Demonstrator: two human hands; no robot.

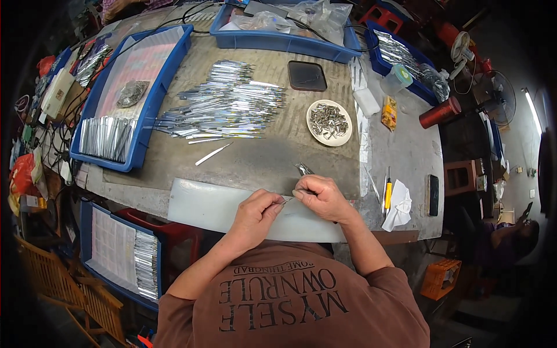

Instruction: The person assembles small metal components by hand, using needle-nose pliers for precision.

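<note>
Both my hands are close together over a pale grey sheet (200, 200) at the table's near edge. My left hand (254, 213) is closed in a pinch on a slim metal piece (285, 201), whose end points toward the right hand. Closed fingers of my right hand (321, 199) meet it there; what they grip is mostly hidden. A shiny object (303, 169) shows just beyond the right hand, and I cannot tell whether that hand holds it. Farther off lies a heap of slender silver rods (232, 104), with one loose rod (213, 153) nearer me.
A cream dish (311, 134) holds small metal pieces. Beside it lie a black tray (307, 76) and blue bins, one (140, 145) with stacked rods. At right are a yellow-handled tool (388, 194), a white cloth (399, 206), a phone (433, 196) and a red can (439, 113).
</note>
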